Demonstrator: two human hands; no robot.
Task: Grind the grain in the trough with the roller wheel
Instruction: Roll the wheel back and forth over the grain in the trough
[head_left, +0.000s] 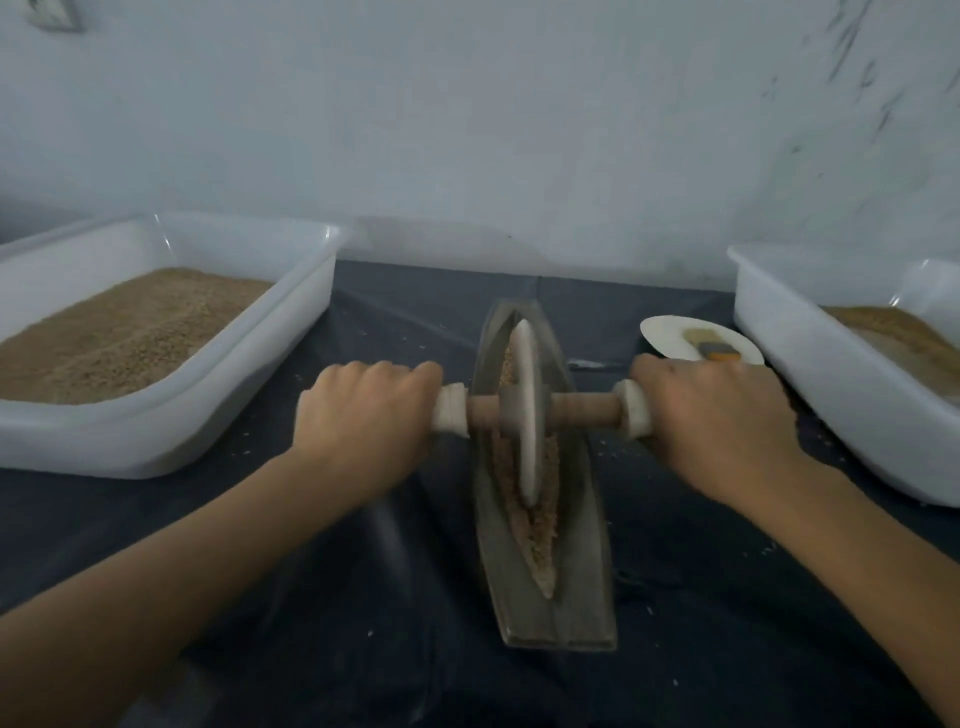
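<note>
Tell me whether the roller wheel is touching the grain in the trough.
Touching. The head view shows the roller wheel standing on edge in the trough, its lower rim sunk into the grain, which lies against both faces of the disc.

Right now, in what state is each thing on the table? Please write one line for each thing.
Left hand: grips the left handle.
Right hand: grips the right handle.
Roller wheel: upright on edge in the trough.
Trough: holds grain, partly crushed.
Left tub: about half full of grain.
Right tub: holds some grain.
Small plate: carries a brush.
</note>
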